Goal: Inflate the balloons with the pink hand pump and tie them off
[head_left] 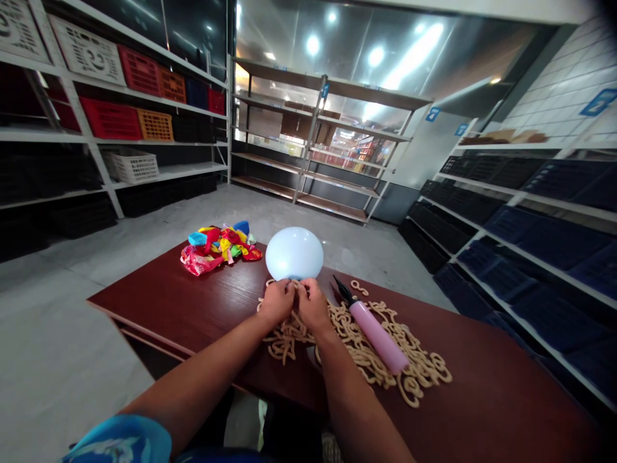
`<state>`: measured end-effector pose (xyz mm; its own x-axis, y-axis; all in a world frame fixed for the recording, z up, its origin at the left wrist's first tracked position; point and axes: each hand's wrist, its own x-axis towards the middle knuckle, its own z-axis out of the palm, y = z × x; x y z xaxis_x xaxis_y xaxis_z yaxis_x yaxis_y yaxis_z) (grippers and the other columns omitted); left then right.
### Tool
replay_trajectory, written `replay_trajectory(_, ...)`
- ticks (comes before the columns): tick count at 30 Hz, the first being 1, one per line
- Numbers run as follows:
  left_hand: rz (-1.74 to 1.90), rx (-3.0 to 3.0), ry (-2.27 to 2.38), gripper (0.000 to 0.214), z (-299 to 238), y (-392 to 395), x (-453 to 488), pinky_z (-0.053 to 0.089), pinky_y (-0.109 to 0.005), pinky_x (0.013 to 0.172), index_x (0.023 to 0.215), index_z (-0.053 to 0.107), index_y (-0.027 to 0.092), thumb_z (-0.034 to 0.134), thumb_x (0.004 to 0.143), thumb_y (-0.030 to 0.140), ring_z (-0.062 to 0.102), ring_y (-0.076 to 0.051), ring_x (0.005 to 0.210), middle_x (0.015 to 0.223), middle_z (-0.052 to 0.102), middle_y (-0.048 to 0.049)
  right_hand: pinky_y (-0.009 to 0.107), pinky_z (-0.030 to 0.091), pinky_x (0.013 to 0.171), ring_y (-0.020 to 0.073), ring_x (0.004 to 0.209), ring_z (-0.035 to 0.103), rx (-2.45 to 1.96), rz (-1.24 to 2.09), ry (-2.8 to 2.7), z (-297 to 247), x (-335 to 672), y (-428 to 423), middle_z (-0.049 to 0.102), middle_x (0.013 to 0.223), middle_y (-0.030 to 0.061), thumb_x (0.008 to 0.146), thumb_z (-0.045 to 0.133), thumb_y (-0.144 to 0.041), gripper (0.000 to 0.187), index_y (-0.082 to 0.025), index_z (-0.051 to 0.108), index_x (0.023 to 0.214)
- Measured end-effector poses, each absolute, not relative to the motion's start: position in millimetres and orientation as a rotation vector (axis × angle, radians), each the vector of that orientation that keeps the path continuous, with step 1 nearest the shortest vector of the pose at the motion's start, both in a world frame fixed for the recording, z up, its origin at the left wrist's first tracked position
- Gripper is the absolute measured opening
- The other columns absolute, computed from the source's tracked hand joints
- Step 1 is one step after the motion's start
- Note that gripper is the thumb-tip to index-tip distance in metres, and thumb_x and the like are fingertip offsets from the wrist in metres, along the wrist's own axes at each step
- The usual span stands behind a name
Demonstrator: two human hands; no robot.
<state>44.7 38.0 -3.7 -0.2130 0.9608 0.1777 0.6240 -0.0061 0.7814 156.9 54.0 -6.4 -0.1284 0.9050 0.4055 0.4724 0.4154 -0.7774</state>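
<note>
A light blue inflated balloon [294,252] stands just beyond my hands, its neck end toward me. My left hand [278,300] and my right hand [312,302] are close together at that end, fingers closed in a pinch on the balloon's neck. The neck itself is mostly covered by my fingers. Beneath and to the right of my hands lies a heap of tan curly balloons [349,331], limp and tangled. On this heap rests a pink hand pump [378,337] with a black nozzle, its tip pointing away to the left.
A pile of limp, many-coloured balloons [224,247] lies at the far left of the dark red table [159,305]. Shelves with crates [110,119] stand along the left wall, a rack [313,135] at the back, and dark bins [544,238] on shelves at the right.
</note>
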Motion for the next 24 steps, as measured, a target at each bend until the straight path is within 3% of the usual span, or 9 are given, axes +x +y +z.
replay_trajectory(10, 1.357, 1.361, 1.434, 0.035, -20, 42, 51, 0.034, -0.021, 0.049, 0.063, 0.053, 0.016, 0.042, 0.080, 0.045, 0.043, -0.009, 0.048, 0.050, 0.048, 0.0025, 0.027, 0.041, 0.054, 0.0162, 0.055, 0.053, -1.206, 0.785, -1.489, -23, 152, 66, 0.057, 0.055, -0.0017, 0.078, 0.046, -0.040, 0.022, -0.020, 0.056, 0.075)
replay_trajectory(13, 1.361, 1.386, 1.381, 0.036, -21, 43, 50, 0.036, -0.021, 0.051, 0.067, 0.055, 0.015, 0.041, 0.080, 0.045, 0.046, -0.010, 0.050, 0.052, 0.051, 0.0020, 0.027, 0.042, 0.054, 0.0153, 0.056, 0.053, -1.190, 0.742, -1.505, -23, 152, 65, 0.057, 0.058, -0.0014, 0.078, 0.046, -0.039, 0.021, -0.020, 0.055, 0.076)
replay_trajectory(20, 1.293, 1.443, 1.593, 0.033, -17, 48, 39, 0.034, -0.020, 0.050, 0.067, 0.060, 0.015, 0.043, 0.078, 0.041, 0.047, -0.011, 0.053, 0.055, 0.054, 0.0006, 0.028, 0.041, 0.073, 0.0152, 0.077, 0.052, -0.866, 0.413, -1.898, -4, 160, 53, 0.058, 0.080, 0.0038, 0.083, 0.041, -0.029, 0.017, -0.019, 0.054, 0.080)
replay_trajectory(24, 1.286, 1.439, 1.601, 0.035, -19, 45, 36, 0.034, -0.020, 0.049, 0.069, 0.061, 0.016, 0.041, 0.079, 0.043, 0.049, -0.011, 0.053, 0.055, 0.055, -0.0002, 0.025, 0.043, 0.063, 0.0134, 0.063, 0.054, -0.932, 0.638, -1.870, -3, 160, 52, 0.056, 0.064, -0.0005, 0.085, 0.041, -0.034, 0.020, -0.021, 0.054, 0.077)
